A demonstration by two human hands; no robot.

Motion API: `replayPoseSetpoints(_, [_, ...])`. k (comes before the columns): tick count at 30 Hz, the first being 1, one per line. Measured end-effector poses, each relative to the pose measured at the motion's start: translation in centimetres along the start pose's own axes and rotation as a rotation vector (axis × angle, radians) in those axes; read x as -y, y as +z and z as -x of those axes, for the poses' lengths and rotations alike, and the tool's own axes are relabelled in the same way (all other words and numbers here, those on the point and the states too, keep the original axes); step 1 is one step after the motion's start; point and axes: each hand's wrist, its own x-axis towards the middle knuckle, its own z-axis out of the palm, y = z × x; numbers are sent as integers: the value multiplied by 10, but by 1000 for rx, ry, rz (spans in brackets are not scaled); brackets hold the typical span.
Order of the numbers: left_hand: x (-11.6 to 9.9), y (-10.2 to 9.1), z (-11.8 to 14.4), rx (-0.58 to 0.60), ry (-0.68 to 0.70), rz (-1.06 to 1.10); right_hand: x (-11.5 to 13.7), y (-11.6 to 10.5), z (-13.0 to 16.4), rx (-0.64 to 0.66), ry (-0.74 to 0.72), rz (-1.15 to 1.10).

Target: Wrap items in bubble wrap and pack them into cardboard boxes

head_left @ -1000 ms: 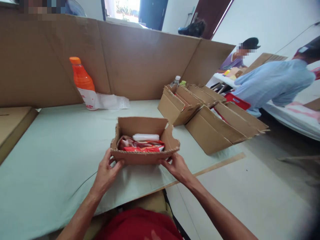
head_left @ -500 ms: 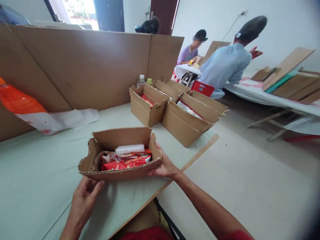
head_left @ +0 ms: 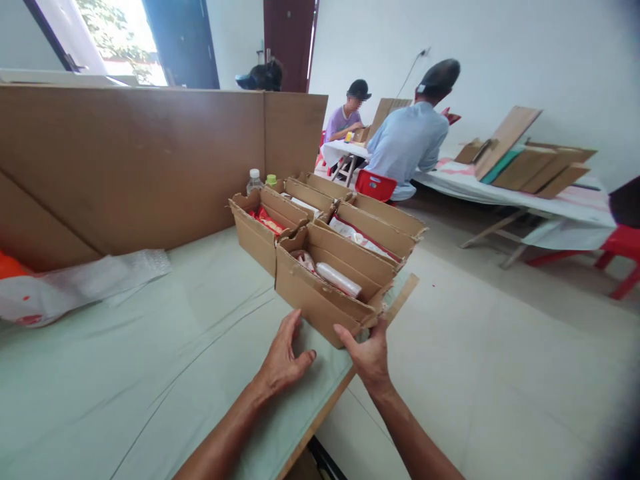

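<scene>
An open cardboard box (head_left: 315,297) sits nearest me in a cluster of boxes by the table's right edge. Inside it lie a white plastic roll (head_left: 339,280) and a partly hidden red-and-white packet. My right hand (head_left: 369,352) grips the box's near right corner, thumb on the front wall and fingers around the end. My left hand (head_left: 283,363) is just in front of the box, fingers apart, holding nothing. Behind stand another box with a red packet (head_left: 267,219) and one with a white packet (head_left: 360,237).
A tall cardboard partition (head_left: 150,167) runs along the back of the cloth-covered table (head_left: 190,373). Bubble wrap (head_left: 120,273) lies at left. A clear bottle (head_left: 254,181) stands behind the boxes. Other people, one in a blue shirt (head_left: 407,143), sit beyond near another table (head_left: 565,207).
The box with the red packet and white roll has moved right and away from me, up against the other boxes. My left hand has come off it; the view has turned right.
</scene>
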Motion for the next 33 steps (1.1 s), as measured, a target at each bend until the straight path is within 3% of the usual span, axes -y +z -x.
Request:
replayPoseSetpoints(3, [3, 3, -15, 3, 26, -20, -5, 15, 5, 28, -23, 10])
replayPoseSetpoints(6, [6, -1, -19, -15, 40, -71, -13, 11, 17, 73, -55, 26])
replayPoseSetpoints(10, [8, -7, -12, 0, 53, -125, -11, -25, 15, 43, -179, 117])
replayPoseSetpoints(16, [8, -8, -7, -60, 36, -115, 30, -76, -55, -137, -374, 115])
replayPoseSetpoints(18, [7, -6, -8, -110, 29, -105, 49, -80, -74, -65, -490, 151])
replayPoseSetpoints(23, [-4, -6, -18, -177, 45, -167, 83, -71, -88, 342, -741, 488])
replayPoseSetpoints(29, [-17, -10, -41, -190, 62, -159, 92, -67, -94, 412, -835, 573])
replayPoseSetpoints(33, [-9, -9, -40, -186, 23, -95, 91, -74, -99, 411, -880, 380])
